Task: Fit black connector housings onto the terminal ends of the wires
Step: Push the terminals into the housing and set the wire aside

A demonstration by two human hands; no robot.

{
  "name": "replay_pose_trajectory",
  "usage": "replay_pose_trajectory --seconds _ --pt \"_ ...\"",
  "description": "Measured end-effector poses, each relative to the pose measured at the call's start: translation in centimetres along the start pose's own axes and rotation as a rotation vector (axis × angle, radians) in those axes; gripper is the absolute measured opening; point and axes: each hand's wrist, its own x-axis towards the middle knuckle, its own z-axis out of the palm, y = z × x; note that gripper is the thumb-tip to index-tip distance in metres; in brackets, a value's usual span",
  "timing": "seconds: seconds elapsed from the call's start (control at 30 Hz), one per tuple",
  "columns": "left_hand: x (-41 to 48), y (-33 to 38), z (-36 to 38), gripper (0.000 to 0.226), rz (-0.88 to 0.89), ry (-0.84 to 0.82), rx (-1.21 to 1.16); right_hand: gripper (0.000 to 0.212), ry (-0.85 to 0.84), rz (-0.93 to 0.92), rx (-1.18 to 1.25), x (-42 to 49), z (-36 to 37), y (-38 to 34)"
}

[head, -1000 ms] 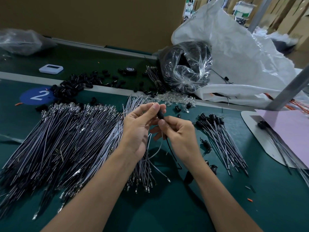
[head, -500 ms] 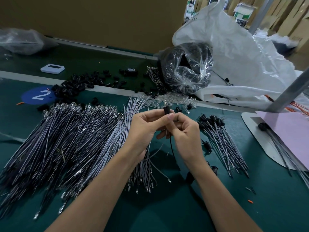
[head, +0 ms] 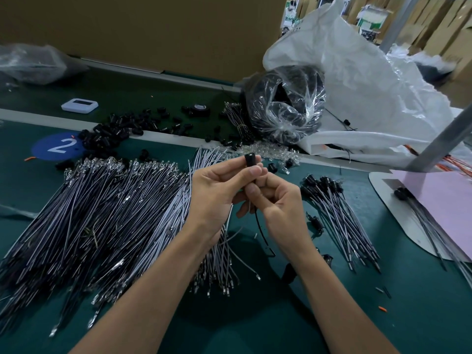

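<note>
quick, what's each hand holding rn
Left hand: pinching the black connector housing.
Right hand: pinching the wires just below the housing.

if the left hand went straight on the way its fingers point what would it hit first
Probably the scatter of small clear parts just past the black housing the left hand pinches; depth is unclear.

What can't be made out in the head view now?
Head view: where the wire enters the black connector housing, hidden by fingers of the left hand and right hand.
Head view: display of the white device, too small.
Head view: near ends of the wire pile, cut off by the left edge.
</note>
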Motion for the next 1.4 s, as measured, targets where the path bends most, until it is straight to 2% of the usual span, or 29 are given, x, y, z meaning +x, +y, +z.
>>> replay_pose_trajectory --seconds 0.23,0.6,0.87,1.0,1.07,1.17,1.33,1.4 --pt "0.2 -0.1 -0.4 0.02 0.027 -0.126 -0.034 0.012 0.021 -0.061 0.053 0.2 -0.3 -0.2" --pt "0.5 -0.5 -0.9 0.022 0.078 -0.225 -0.032 0.006 0.054 -0.071 0.058 0.1 -0.3 -0.7" --pt "0.5 -0.8 -0.5 0.025 0.083 -0.171 0.048 0.012 0.13 -0.11 -0.004 0.1 -0.3 -0.6" --pt "0.5 -0.6 -0.6 0.027 0.08 -0.115 -0.021 0.009 0.101 -0.065 -0.041 0.0 -0.3 -0.7" --pt "0.6 -0.6 -0.7 0.02 0.088 -0.085 -0.063 0.009 0.088 -0.045 -0.047 0.0 -0.1 -0.7" --pt "0.6 -0.9 -0.4 0.015 0.08 -0.054 -0.043 0.01 0.089 -0.038 -0.048 0.0 0.0 -0.6" --pt "0.5 -0.8 -0.6 0.027 0.082 -0.034 0.021 0.01 0.088 -0.029 -0.065 -0.1 -0.2 -0.6" --pt "0.6 -0.7 -0.8 0.02 0.123 -0.022 0.035 0.01 0.08 -0.019 -0.093 -0.1 -0.2 -0.6"
